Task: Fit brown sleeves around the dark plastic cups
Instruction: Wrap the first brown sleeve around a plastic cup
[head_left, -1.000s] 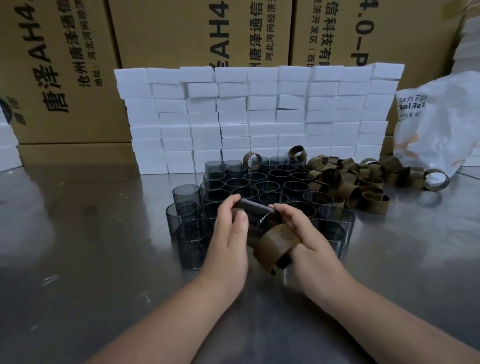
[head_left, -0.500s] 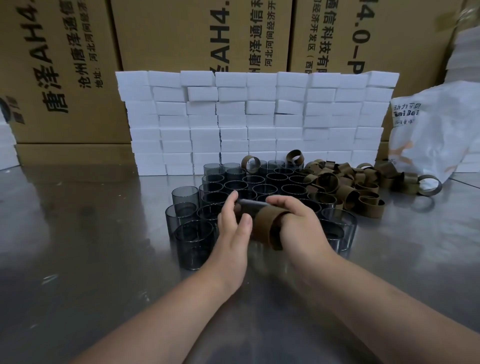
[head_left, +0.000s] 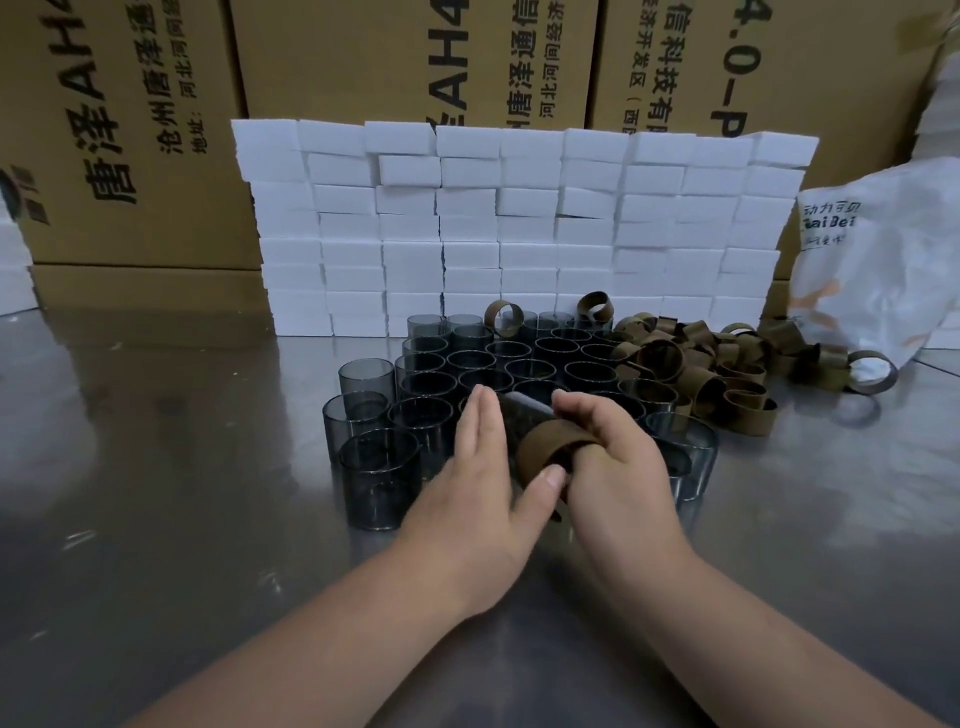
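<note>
A dark plastic cup (head_left: 524, 410) lies on its side between my hands, just above the table. A brown sleeve (head_left: 548, 447) sits around its near part. My left hand (head_left: 483, 467) holds the cup, fingers straight along its far left side and thumb against the sleeve's edge. My right hand (head_left: 618, 462) grips the sleeve from the right with curled fingers. Behind my hands stand several bare dark cups (head_left: 498, 364) in a tight cluster. A pile of loose brown sleeves (head_left: 701, 364) lies to their right.
A wall of white foam blocks (head_left: 519, 228) stands behind the cups, with large cardboard boxes (head_left: 363, 62) behind it. A white plastic bag (head_left: 878, 270) lies at the right. The shiny metal table (head_left: 156, 467) stretches left and toward me.
The sleeve has turned and slid further onto the cup between my hands. My left thumb has moved onto the sleeve's edge. The view has shifted slightly.
</note>
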